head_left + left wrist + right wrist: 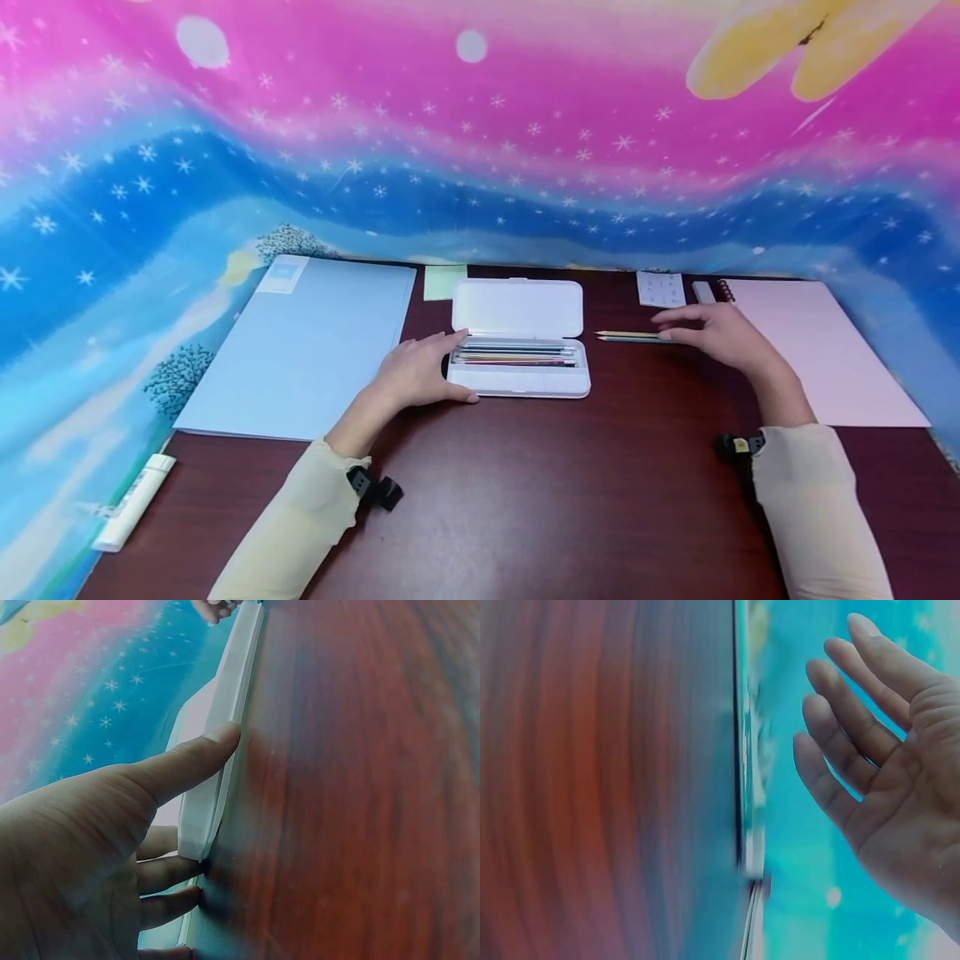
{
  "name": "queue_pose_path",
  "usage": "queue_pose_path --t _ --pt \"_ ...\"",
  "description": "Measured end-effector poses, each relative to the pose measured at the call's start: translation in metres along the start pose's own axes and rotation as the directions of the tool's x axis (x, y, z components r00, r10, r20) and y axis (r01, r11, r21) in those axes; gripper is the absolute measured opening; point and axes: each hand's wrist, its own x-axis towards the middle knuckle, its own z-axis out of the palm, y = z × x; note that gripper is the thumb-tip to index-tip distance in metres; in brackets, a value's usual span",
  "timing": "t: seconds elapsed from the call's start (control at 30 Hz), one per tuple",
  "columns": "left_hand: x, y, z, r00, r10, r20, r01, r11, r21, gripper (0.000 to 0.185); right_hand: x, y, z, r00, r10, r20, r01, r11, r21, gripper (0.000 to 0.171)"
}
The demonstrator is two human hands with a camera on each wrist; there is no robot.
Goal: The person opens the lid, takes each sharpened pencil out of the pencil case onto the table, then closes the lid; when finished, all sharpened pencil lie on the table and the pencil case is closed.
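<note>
A white pencil case (517, 382) lies with its lid (517, 307) raised and several pencils (517, 354) inside. My left hand (416, 367) holds its left end. In the left wrist view the thumb (191, 761) lies across the case's front wall (206, 802), with the other fingers at its end. To the right of the case, a yellow and a green pencil (626, 337) lie side by side, points to the left. My right hand (716, 336) overlaps their back ends in the head view. Its extended fingers (847, 735) hold nothing in the right wrist view.
A blue folder (307, 342) lies left, a pink spiral notebook (832, 350) right. Along the back are a green note (442, 283), a small printed paper (660, 289) and a white eraser (703, 292). A white tube (135, 504) lies at the left edge. Patterned cloth (450, 150) hangs behind.
</note>
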Motion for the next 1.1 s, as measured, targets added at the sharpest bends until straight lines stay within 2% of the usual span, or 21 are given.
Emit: queue_pose_path --t 0.13,0.33,0.53,0.7,0.97,1.1 --pt "0.0 -0.001 -0.001 1.0 -0.006 -0.004 0.006 1.0 -0.004 0.105 0.012 -0.027 0.017 0.999 -0.049 0.011 0.05 0.999 -0.009 0.041" --pt "0.001 0.0 0.0 1.0 0.01 -0.011 -0.01 1.0 0.004 0.105 0.023 -0.068 0.045 0.99 -0.127 0.061 0.127 0.992 0.006 0.026" --pt "0.0 0.0 0.002 1.0 0.011 -0.012 -0.011 1.0 -0.002 0.105 0.028 -0.096 0.065 0.958 -0.228 0.173 0.239 0.97 -0.048 0.019" --pt "0.0 0.0 0.002 1.0 0.008 -0.019 -0.009 1.0 -0.007 0.105 0.03 -0.107 0.072 0.939 -0.253 0.232 0.283 0.953 -0.106 0.018" --pt "-0.001 0.0 0.001 1.0 0.007 -0.015 -0.007 1.0 -0.009 0.105 0.033 -0.107 0.073 0.937 -0.247 0.247 0.277 0.956 -0.094 0.016" --pt "-0.001 -0.001 0.0 1.0 0.014 -0.017 -0.014 1.0 -0.013 0.105 0.034 -0.107 0.073 0.936 -0.25 0.247 0.286 0.951 -0.12 0.016"
